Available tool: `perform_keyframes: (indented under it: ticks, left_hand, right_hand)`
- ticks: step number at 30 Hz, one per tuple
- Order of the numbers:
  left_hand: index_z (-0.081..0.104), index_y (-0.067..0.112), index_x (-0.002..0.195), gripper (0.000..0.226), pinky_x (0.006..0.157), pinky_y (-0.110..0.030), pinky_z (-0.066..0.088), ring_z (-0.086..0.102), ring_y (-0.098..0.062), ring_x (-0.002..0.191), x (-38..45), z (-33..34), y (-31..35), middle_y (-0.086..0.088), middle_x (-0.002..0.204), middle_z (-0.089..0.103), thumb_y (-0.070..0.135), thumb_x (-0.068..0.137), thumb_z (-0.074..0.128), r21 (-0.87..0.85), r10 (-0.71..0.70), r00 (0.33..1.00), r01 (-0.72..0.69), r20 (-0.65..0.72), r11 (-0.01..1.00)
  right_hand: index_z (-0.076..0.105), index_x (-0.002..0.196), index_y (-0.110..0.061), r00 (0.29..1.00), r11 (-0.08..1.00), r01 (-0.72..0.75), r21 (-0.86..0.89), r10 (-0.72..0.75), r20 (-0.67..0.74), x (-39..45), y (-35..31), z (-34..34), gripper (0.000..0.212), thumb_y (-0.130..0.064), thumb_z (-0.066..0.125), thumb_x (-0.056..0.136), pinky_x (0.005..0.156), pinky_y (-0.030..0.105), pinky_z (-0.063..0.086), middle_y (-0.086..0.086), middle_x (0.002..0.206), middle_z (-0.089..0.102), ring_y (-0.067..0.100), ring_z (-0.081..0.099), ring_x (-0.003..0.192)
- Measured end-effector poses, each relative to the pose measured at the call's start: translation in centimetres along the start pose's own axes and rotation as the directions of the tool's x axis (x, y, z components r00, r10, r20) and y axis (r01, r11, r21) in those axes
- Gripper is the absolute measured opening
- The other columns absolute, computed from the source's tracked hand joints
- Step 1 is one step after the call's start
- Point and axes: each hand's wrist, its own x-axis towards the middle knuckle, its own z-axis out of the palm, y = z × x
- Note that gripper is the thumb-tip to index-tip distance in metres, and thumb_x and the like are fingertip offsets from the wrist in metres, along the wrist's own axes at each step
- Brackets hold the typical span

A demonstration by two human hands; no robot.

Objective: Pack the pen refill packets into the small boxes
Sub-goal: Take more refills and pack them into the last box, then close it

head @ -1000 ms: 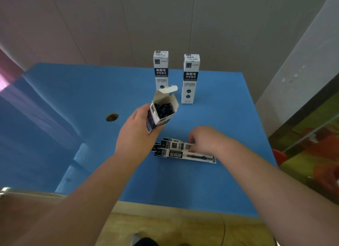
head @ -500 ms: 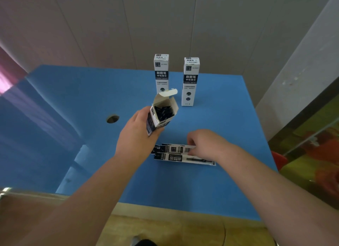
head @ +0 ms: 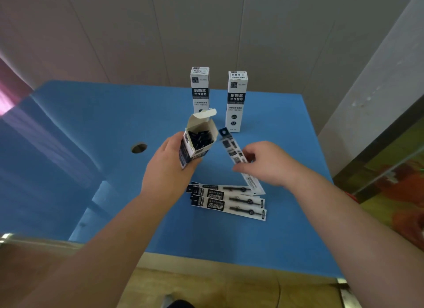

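Packet in hand: refill packet [head: 232, 150] pinched by my right hand [head: 267, 163], lifted off the table, its top end tilted toward the open box just to the left.
Open box: small box [head: 198, 144] gripped round its lower half by my left hand [head: 168, 167], held above the table with the flap [head: 203, 115] folded back; dark packet ends already show inside.
Why held so: I judge the box leans mouth-up toward my right hand so the long packet can slide in endwise; the flap stays out of the opening on the far side.
Waiting packets: loose packets [head: 228, 201] lie flat and overlapped on the table, nearer me than the open box and just below my right hand.
Done boxes: two closed boxes, one [head: 199, 89] straight behind the open box, the other [head: 237, 101] behind and to its right, both upright, standing apart from each other.
Table: blue table [head: 114, 115] with a round hole [head: 138, 147] well left of the open box.
In the way: nothing lies between packet tip and box mouth; the packets already inside crowd the opening, so I expect the new one needs a free slot along the near wall.
Beyond: pale wall panels behind the closed boxes; bare floor below the near table edge.
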Motion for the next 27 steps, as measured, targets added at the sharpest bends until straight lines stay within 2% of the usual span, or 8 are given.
perform_keyframes:
  ticks: [3,7,10,14,18,21,24,27]
  left_hand:
    - [0.047,0.039,0.134,0.050,0.086,-0.030,0.043,0.058,-0.013,0.112,0.0,0.1,0.0,0.020,0.121,0.054,0.035,0.090,0.072,-0.007,-0.006,1.000,0.006,0.003,1.000]
    - [0.048,0.040,0.131,0.048,0.085,-0.028,0.040,0.056,-0.010,0.110,0.0,0.2,0.1,0.026,0.113,0.048,0.035,0.090,0.072,-0.001,-0.002,1.000,0.002,-0.005,1.000]
    - [0.047,0.043,0.131,0.049,0.085,-0.028,0.040,0.055,-0.009,0.109,0.0,0.3,0.1,0.027,0.112,0.047,0.034,0.090,0.073,-0.001,-0.006,1.000,0.006,-0.003,1.000]
    - [0.047,0.041,0.132,0.051,0.085,-0.029,0.041,0.057,-0.012,0.111,0.1,0.2,-0.1,0.026,0.115,0.047,0.035,0.089,0.074,0.031,0.008,1.000,-0.008,0.000,0.999]
    - [0.048,0.038,0.133,0.051,0.083,-0.028,0.041,0.057,-0.011,0.111,0.0,0.2,0.1,0.026,0.114,0.047,0.034,0.089,0.074,0.045,0.018,1.000,-0.018,-0.005,0.999]
    - [0.048,0.040,0.133,0.050,0.083,-0.028,0.042,0.057,-0.010,0.111,0.0,0.2,0.2,0.024,0.118,0.053,0.037,0.089,0.073,0.035,0.016,1.000,-0.016,-0.003,0.999]
    - [0.050,0.038,0.134,0.051,0.082,-0.028,0.042,0.057,-0.011,0.112,0.0,0.2,0.4,0.017,0.125,0.058,0.035,0.089,0.073,0.045,0.017,1.000,-0.017,0.003,0.999]
    - [0.049,0.038,0.134,0.050,0.082,-0.028,0.043,0.058,-0.011,0.112,0.0,0.1,0.4,0.016,0.126,0.058,0.036,0.089,0.073,0.044,0.017,1.000,-0.017,0.000,0.999]
  right_hand:
    - [0.066,0.086,-0.021,0.999,0.992,-0.019,0.124,0.023,-0.037,-0.7,0.0,-0.6,0.019,-0.037,0.076,0.085,0.061,0.029,0.047,-0.004,0.080,0.068,0.015,0.064,0.072]
    - [0.063,0.083,-0.011,0.998,0.915,-0.031,0.402,0.054,-0.045,-1.8,-0.2,-0.6,0.023,-0.030,0.075,0.087,0.059,0.033,0.055,0.002,0.067,0.066,0.015,0.060,0.055]
    - [0.065,0.085,-0.004,0.997,0.796,0.003,0.605,0.043,-0.061,-2.9,-0.6,-0.6,0.024,-0.026,0.075,0.089,0.060,0.032,0.056,0.005,0.069,0.067,0.015,0.059,0.058]
    - [0.067,0.084,-0.011,0.990,0.613,0.125,0.780,-0.021,-0.143,-4.1,-2.0,-1.2,0.012,-0.020,0.074,0.090,0.060,0.028,0.056,0.003,0.074,0.071,0.014,0.058,0.061]
    - [0.067,0.083,-0.010,0.952,0.505,0.262,0.823,0.006,-0.307,-4.2,-3.3,-1.9,0.013,-0.020,0.075,0.088,0.058,0.026,0.055,0.007,0.079,0.074,0.016,0.059,0.062]
    - [0.067,0.083,-0.014,0.900,0.481,0.380,0.790,0.004,-0.436,-4.0,-4.3,-2.1,0.015,-0.023,0.078,0.082,0.060,0.027,0.056,0.002,0.078,0.075,0.015,0.062,0.062]
    - [0.068,0.080,-0.020,0.842,0.553,0.466,0.691,-0.039,-0.537,-3.6,-4.7,-2.1,0.021,-0.036,0.079,0.072,0.062,0.024,0.055,-0.007,0.070,0.073,0.012,0.063,0.060]
    - [0.071,0.081,-0.021,0.800,0.639,0.517,0.569,-0.124,-0.588,-3.0,-4.9,-2.1,0.024,-0.041,0.080,0.072,0.065,0.024,0.055,-0.011,0.070,0.072,0.009,0.066,0.063]
